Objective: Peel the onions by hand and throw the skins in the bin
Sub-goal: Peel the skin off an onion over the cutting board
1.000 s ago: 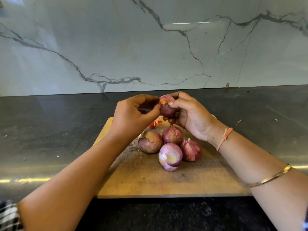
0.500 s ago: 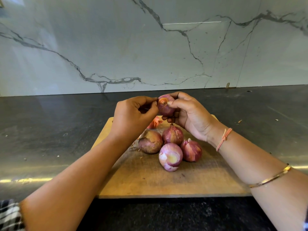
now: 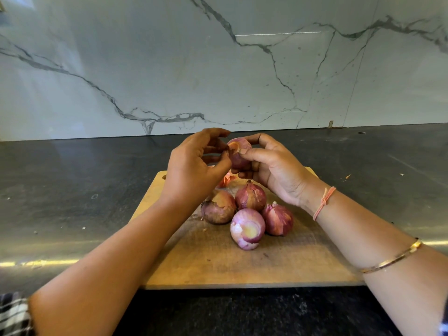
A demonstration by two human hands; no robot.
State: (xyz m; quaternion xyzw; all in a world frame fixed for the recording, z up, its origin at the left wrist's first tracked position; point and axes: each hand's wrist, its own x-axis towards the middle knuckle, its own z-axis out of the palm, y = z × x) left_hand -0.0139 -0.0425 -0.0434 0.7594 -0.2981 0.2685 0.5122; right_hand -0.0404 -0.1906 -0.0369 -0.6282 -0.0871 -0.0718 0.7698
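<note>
Grip of right hand (image 3: 274, 170) wraps the onion (image 3: 238, 155); left hand (image 3: 194, 170) pinches its top skin (image 3: 229, 148)

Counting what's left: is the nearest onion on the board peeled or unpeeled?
Peeled: the nearest onion shows pale, glossy flesh, unlike the papery-skinned onions behind it.

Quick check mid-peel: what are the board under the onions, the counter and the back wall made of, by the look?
Board: wood, unvarnished and matt, going by tan grain, scuffs and stains. Counter: probably polished dark stone, since it is mottled grey and mirrors light. Wall: marble or a marble-look slab, glossy white with grey veins; which one cannot be told.
</note>
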